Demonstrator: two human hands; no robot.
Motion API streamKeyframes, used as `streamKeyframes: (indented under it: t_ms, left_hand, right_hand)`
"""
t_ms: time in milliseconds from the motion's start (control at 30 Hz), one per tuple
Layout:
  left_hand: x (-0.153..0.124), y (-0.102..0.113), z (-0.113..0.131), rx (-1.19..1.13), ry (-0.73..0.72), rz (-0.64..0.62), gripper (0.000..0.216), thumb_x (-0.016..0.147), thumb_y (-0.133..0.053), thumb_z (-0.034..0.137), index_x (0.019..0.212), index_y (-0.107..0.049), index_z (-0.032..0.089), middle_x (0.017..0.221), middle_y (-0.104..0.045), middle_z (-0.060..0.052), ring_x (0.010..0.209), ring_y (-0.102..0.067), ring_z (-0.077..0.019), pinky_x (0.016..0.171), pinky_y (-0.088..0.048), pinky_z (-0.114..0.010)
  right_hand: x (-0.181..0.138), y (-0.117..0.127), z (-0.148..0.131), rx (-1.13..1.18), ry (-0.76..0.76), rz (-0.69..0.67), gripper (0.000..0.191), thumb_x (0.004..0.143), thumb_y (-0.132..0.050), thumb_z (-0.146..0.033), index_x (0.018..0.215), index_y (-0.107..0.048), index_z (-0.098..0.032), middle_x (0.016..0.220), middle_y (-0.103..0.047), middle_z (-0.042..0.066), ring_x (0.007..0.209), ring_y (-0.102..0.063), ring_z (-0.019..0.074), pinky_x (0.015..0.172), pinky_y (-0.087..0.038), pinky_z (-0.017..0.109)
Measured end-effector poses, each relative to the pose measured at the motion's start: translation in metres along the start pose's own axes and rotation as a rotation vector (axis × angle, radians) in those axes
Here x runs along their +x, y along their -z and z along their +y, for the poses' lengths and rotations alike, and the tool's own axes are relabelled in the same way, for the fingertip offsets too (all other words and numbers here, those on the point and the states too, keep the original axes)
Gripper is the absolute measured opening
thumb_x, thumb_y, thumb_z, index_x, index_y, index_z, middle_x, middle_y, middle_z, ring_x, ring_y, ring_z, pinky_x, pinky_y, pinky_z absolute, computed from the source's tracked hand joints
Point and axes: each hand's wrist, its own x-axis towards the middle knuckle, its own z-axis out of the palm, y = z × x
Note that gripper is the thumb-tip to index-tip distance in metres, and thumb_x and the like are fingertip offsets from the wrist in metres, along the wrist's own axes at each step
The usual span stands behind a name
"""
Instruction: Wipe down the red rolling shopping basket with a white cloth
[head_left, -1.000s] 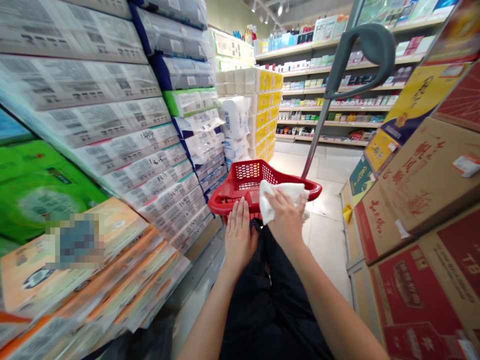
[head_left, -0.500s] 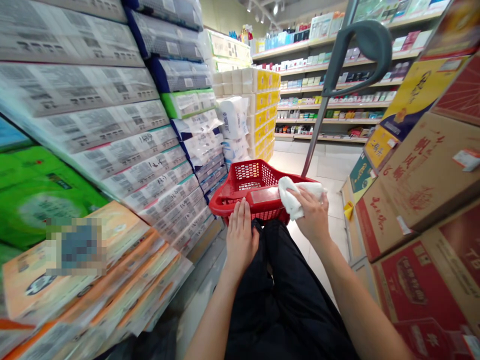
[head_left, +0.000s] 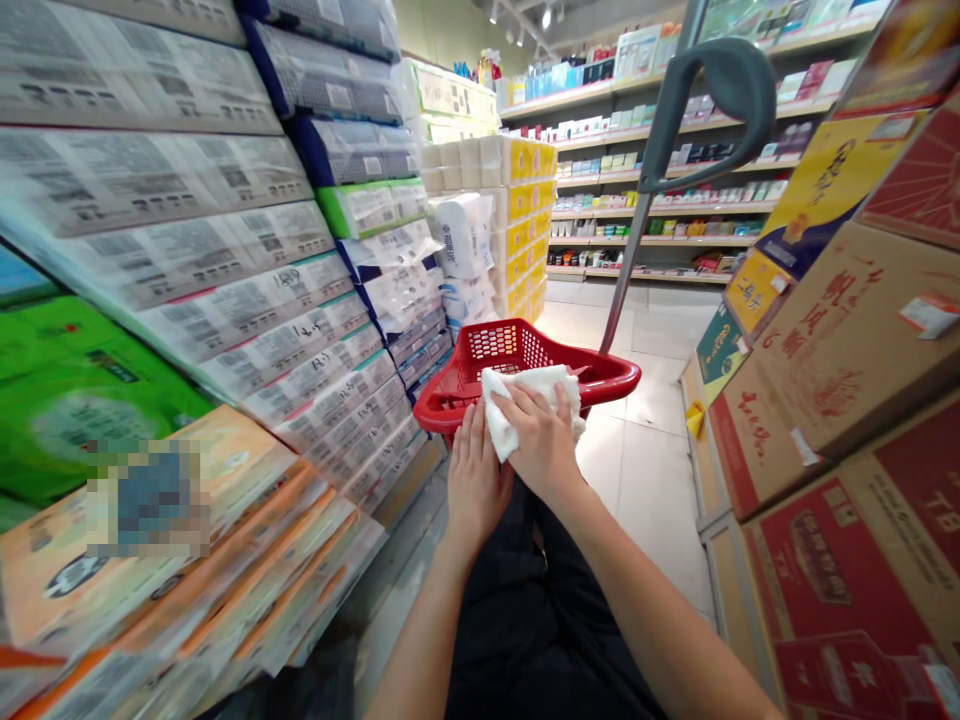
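A red plastic shopping basket (head_left: 610, 377) with perforated walls stands in front of my knees. My right hand (head_left: 541, 432) presses a folded white cloth (head_left: 498, 408) onto the near rim of the basket, its fingers bent over the fabric. Beside it on the left, my left hand (head_left: 474, 475) rests against the near side of the basket with fingers straight and close together, holding nothing. A grey looped handle (head_left: 651, 125) on a metal pole rises from the basket's far right side. The cloth hides the middle of the near rim.
Stacked paper packs (head_left: 247, 250) form a wall on my left, with orange-topped packs (head_left: 150, 540) nearer me. Cardboard cartons (head_left: 855, 330) line the right. Shelves (head_left: 592, 190) of small boxed goods stand at the back, beyond a pale tiled floor (head_left: 652, 430).
My right hand has slid the cloth left along the basket's near rim, uncovering the right corner and coming close to my left hand. The left hand stays nearly where it was.
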Motion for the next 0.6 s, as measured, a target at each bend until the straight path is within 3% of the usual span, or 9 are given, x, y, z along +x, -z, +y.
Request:
streamKeyframes:
  t_ms: [133,333,400,500,600]
  left_hand:
    - [0.001,-0.001,0.002,0.024,0.007,-0.02,0.079,0.088,-0.047,0.015,0.156,-0.008,0.014,0.161,-0.026,-0.016,0.151,-0.018,-0.0274,0.119,-0.029,-0.05]
    - [0.002,-0.002,0.006,0.04,0.035,-0.01,0.084,0.084,-0.05,0.011,0.156,-0.008,0.015,0.161,-0.027,-0.015,0.151,-0.021,-0.0277,0.119,-0.03,-0.05]
    - [0.002,-0.002,0.006,0.035,0.037,-0.007,0.084,0.084,-0.05,0.011,0.156,-0.008,0.015,0.161,-0.027,-0.015,0.151,-0.021,-0.0278,0.119,-0.029,-0.05]
    - [0.002,-0.002,0.007,0.028,0.037,0.001,0.084,0.085,-0.05,0.012,0.157,-0.007,0.015,0.161,-0.026,-0.015,0.151,-0.02,-0.0282,0.119,-0.029,-0.05]
    - [0.001,-0.003,0.005,0.021,0.032,0.004,0.081,0.087,-0.05,0.015,0.156,-0.007,0.014,0.161,-0.026,-0.017,0.151,-0.019,-0.0284,0.119,-0.029,-0.051]
  right_hand:
    - [-0.006,0.019,0.04,0.015,-0.016,-0.015,0.047,0.089,-0.047,-0.015,0.132,-0.058,-0.031,0.14,-0.059,0.003,0.132,-0.05,0.0228,0.119,-0.005,0.059]
    - [-0.011,0.04,0.098,-0.092,-0.21,0.064,0.05,0.087,-0.044,-0.014,0.131,-0.059,-0.031,0.135,-0.063,0.003,0.13,-0.052,0.024,0.118,-0.01,0.063]
    - [-0.008,0.042,0.094,-0.137,-0.259,0.055,0.048,0.087,-0.043,-0.014,0.129,-0.061,-0.029,0.133,-0.064,0.005,0.13,-0.052,0.0252,0.117,-0.011,0.064]
    - [0.0,0.036,0.066,-0.232,-0.29,0.039,0.045,0.087,-0.044,-0.014,0.128,-0.062,-0.022,0.13,-0.065,0.011,0.126,-0.054,0.0278,0.117,-0.013,0.062]
    - [0.007,0.021,0.025,-0.233,-0.162,0.004,0.043,0.087,-0.046,-0.015,0.128,-0.061,-0.019,0.133,-0.063,0.012,0.125,-0.054,0.0277,0.12,-0.008,0.058]
